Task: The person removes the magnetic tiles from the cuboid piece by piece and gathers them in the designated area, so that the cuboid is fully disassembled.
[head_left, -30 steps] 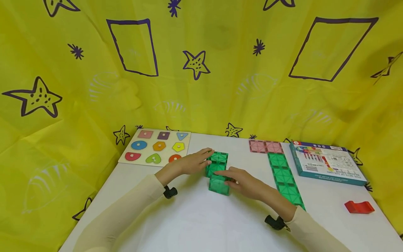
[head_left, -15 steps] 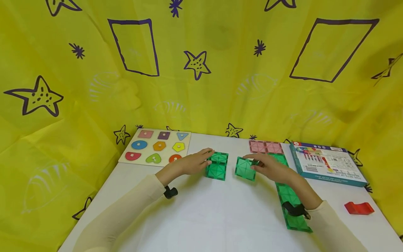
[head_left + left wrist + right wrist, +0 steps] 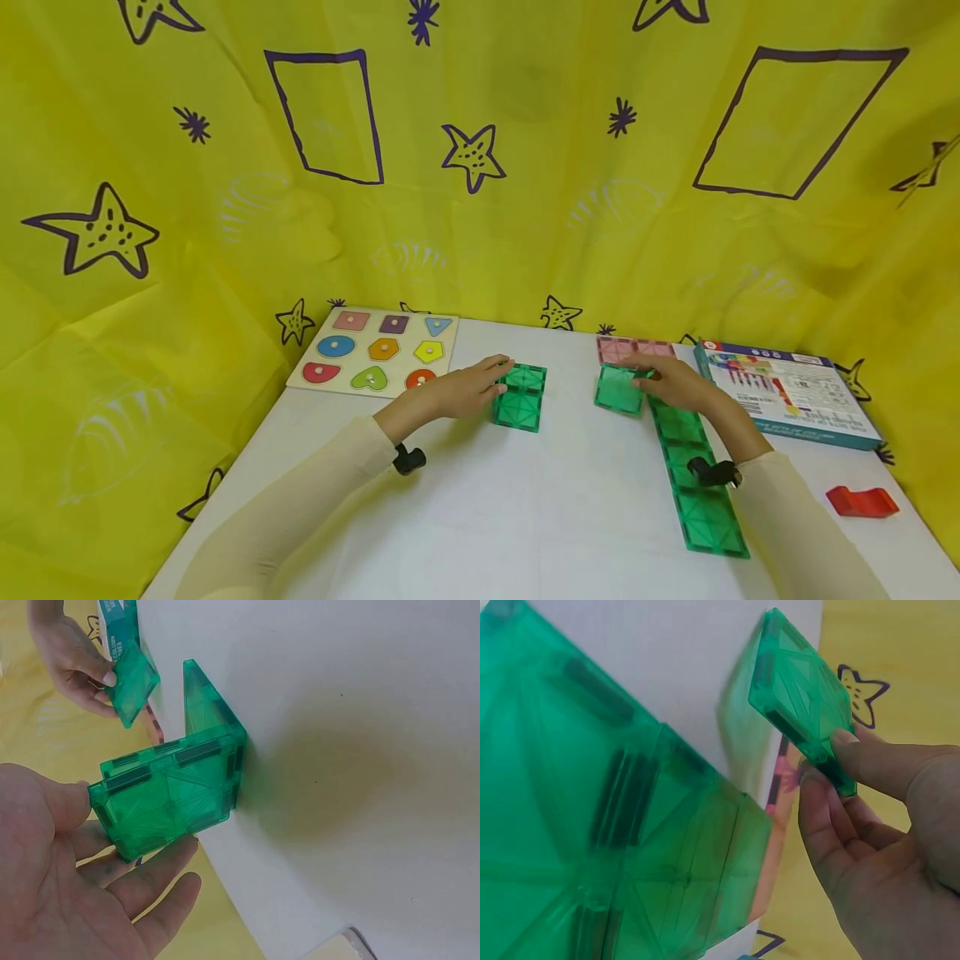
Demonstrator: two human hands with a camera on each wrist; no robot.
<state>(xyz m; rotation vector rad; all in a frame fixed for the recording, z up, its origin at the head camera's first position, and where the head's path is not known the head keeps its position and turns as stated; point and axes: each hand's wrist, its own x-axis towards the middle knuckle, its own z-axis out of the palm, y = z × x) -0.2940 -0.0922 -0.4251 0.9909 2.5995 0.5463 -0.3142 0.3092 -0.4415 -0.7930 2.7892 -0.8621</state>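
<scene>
The right hand (image 3: 675, 385) pinches a square green tile (image 3: 621, 389) by one side, thumb on one face and fingers curled behind. The tile is clear, shiny plastic with dark bars set along its rim and fine raised lines crossing its face. It is tilted and held above the white table (image 3: 465, 517), in front of the pink tiles (image 3: 613, 348) and beside the upper end of the green row (image 3: 711, 523), whose squares join edge to edge.

The left hand (image 3: 471, 390) grips a small cluster of green tiles (image 3: 519, 408) at its outer edge, the thumb against a corner and fingers spread behind and below. In the left wrist view the cluster stands up from the table, its panels set at angles to each other.

To the left lies a flat, pale puzzle board (image 3: 347, 364) with bright knobbed pieces: oval, hexagon, heart, triangle and others. To the right are a flat, glossy printed box (image 3: 795, 408) with teal sides and a smooth red block (image 3: 862, 502) with a curved dip on top. Creased yellow cloth (image 3: 525, 233), drawn with dark stars, hangs behind.
</scene>
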